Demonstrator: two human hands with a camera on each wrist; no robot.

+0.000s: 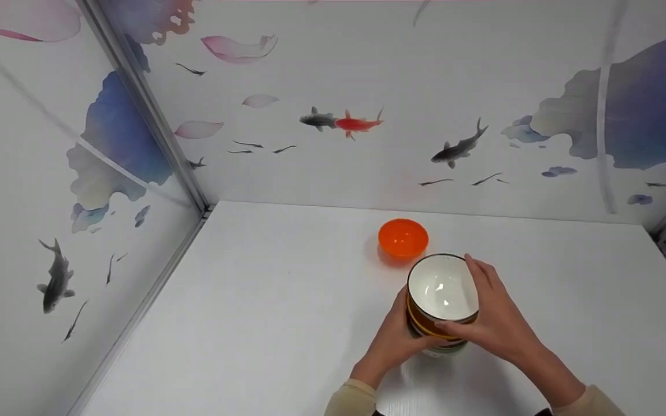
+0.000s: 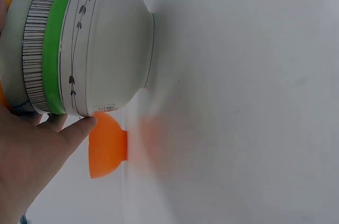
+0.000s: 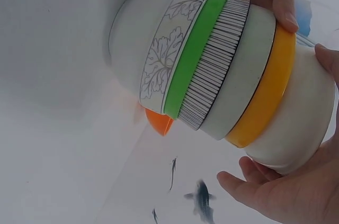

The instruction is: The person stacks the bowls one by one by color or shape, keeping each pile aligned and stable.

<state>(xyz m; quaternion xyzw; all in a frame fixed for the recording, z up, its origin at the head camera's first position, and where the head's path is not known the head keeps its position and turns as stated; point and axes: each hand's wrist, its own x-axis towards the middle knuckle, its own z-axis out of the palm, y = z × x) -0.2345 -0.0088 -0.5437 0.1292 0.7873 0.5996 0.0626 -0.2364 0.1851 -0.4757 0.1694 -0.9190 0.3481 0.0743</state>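
Note:
A stack of nested bowls stands on the white table. Lowest is a white bowl with a leaf pattern; above it show a green band, a black-striped band, a pale band and a yellow bowl. My left hand grips the side of this stack, thumb toward me. At the top, my right hand holds a white bowl with a dark rim, mouth up. Its base is at the yellow bowl's mouth; how deep it sits is hidden.
Just behind the stack, a small orange bowl stands upright on the table. White panels with painted fish and petals rise at the back and left. A metal frame post joins them at the corner.

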